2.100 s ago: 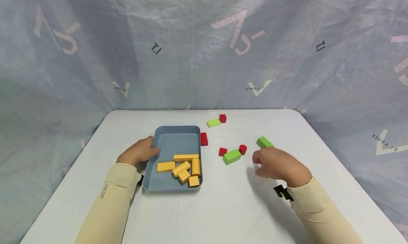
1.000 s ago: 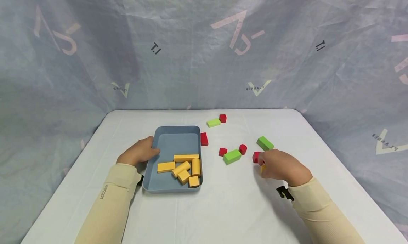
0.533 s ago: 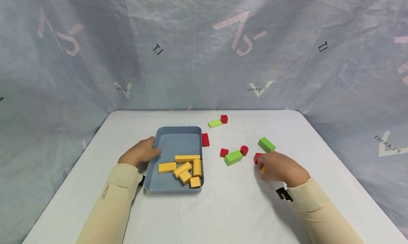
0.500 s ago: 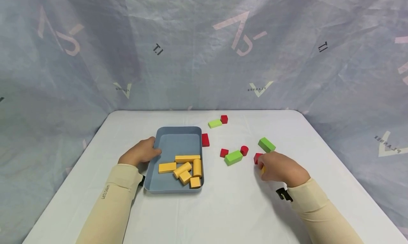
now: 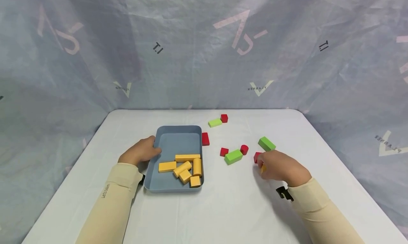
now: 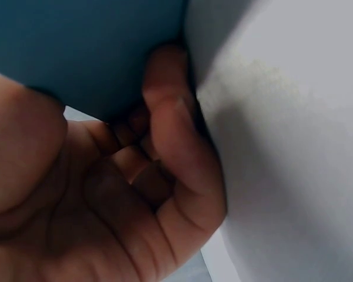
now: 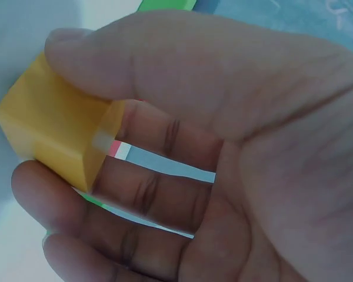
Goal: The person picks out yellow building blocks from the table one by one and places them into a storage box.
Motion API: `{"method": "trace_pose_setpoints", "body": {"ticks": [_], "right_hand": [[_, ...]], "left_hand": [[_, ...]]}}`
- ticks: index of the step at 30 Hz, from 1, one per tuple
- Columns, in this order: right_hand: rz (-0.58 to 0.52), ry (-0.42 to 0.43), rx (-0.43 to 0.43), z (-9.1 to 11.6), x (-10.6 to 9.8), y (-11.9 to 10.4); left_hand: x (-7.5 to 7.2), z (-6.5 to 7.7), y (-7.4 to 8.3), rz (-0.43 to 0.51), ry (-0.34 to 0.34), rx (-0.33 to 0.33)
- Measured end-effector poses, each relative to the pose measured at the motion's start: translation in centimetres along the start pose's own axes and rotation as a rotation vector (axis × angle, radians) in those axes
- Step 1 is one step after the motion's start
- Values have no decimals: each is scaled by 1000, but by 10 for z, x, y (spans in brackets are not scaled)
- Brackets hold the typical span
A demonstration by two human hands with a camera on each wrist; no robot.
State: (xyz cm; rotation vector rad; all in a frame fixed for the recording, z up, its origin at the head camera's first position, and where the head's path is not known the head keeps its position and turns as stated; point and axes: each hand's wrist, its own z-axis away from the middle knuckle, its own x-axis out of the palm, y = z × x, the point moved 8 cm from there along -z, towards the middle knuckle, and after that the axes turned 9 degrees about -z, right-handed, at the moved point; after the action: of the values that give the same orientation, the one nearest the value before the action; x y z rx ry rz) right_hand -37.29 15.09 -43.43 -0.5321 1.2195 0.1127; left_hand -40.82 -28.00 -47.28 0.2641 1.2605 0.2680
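Observation:
My left hand (image 5: 140,152) grips the left wall of a blue-grey tray (image 5: 178,143), thumb over the rim. In the left wrist view its fingers curl against the outside of the tray (image 6: 100,47). Several yellow blocks, including a long bar (image 5: 187,158) and a cylinder (image 5: 197,166), lie in the tray's near half. On the right, my right hand (image 5: 283,168) pinches a yellow block (image 7: 53,117) between thumb and fingers, low over the table. Just beyond those fingers sits a red block (image 5: 257,157), partly hidden by the hand, and behind it a green block (image 5: 266,143).
Between tray and right hand lie a green block (image 5: 233,157), a red cylinder (image 5: 244,149) and a small red block (image 5: 224,152). A red block (image 5: 205,138) sits by the tray's right wall. Farther back are a light green block (image 5: 215,123) and a red cube (image 5: 224,118).
My right hand has closed on the yellow block and shifted slightly right, uncovering part of the red block. For the last second it has hardly moved. The left hand and tray stay put.

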Motion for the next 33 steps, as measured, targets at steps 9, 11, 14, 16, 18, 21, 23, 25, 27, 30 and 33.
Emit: {"method": "trace_pose_setpoints", "body": {"ticks": [9, 11, 14, 16, 18, 21, 23, 25, 27, 30, 33], "right_hand": [[-3, 23, -65, 4, -8, -21], [-3, 23, -72, 2, -9, -27], [18, 22, -80, -2, -11, -34], [30, 22, -86, -5, -14, -41], [33, 31, -112, -8, -18, -49], [27, 57, -172, -11, -26, -65], [25, 75, -214, -13, -32, -76], [20, 80, -232, -16, -36, -86], [13, 75, -234, -19, -39, -94], [-3, 61, -225, -24, -40, -104], [-15, 51, -235, -29, -41, -114]], "left_hand": [[-1, 1, 2, -21, -11, 6], [-1, 1, 1, -27, -12, 5], [-1, 1, 1, -33, -14, 8], [-1, 1, 1, -32, -14, 12], [-2, 1, 1, -29, -15, 17], [-2, 0, 0, -28, -13, 17], [-3, 1, 1, -27, -10, 17], [-3, 0, 0, -25, -4, 13], [-3, 0, 1, -25, 0, 10], [-1, 1, 1, -23, -4, 7], [-1, 1, 1, -24, -8, 1]]}}
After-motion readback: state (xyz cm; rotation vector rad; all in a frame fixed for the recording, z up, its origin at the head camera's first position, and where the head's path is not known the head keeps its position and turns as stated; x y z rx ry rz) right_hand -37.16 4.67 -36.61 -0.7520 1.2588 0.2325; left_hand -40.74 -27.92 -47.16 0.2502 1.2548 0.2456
